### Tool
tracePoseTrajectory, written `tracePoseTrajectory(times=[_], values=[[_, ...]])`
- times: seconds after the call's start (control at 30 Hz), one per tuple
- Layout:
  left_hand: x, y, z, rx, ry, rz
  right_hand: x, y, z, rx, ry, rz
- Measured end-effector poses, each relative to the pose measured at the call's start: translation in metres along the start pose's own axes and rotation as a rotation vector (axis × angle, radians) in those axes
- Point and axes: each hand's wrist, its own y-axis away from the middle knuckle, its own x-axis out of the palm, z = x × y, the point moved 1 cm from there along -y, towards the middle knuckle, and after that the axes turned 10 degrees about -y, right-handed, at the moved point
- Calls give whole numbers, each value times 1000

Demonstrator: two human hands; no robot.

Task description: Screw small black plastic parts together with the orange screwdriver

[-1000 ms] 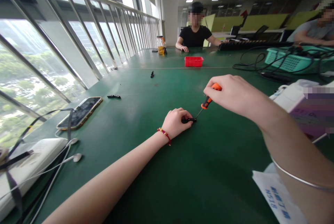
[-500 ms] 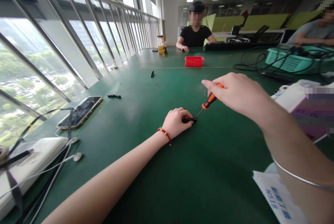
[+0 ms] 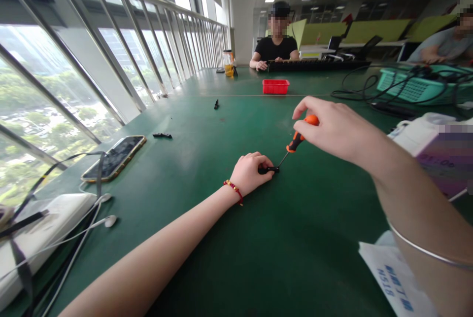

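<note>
My left hand (image 3: 250,173) rests on the green table and grips a small black part (image 3: 267,169) between thumb and fingers; its exact kind is too small to tell. My right hand (image 3: 330,122) is closed round the upper handle of an orange and black screwdriver (image 3: 295,141). The screwdriver leans toward the right, and its thin shaft meets the right end of the black part. Two other small black pieces lie farther off, a flat one (image 3: 162,135) at the left and an upright-looking one (image 3: 216,104) beyond it.
A phone (image 3: 115,158), white earphones (image 3: 110,221) and cables lie at the left. A red tray (image 3: 275,87) stands ahead, a teal basket (image 3: 397,86) with cables at the far right. A printed white packet (image 3: 384,277) is near my right forearm. A person (image 3: 276,48) sits opposite.
My right hand has shifted its fingers on the screwdriver handle, with the index finger now raised higher. The left hand keeps still. The person opposite has moved the long black object leftward.
</note>
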Motion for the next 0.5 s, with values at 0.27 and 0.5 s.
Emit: tracePoseTrajectory(times=[0.27, 0.5], values=[[0, 1, 1, 6, -6, 0, 1, 0, -2, 28, 52, 5], [0, 0, 0, -1, -4, -4, 1, 0, -2, 65, 18, 33]])
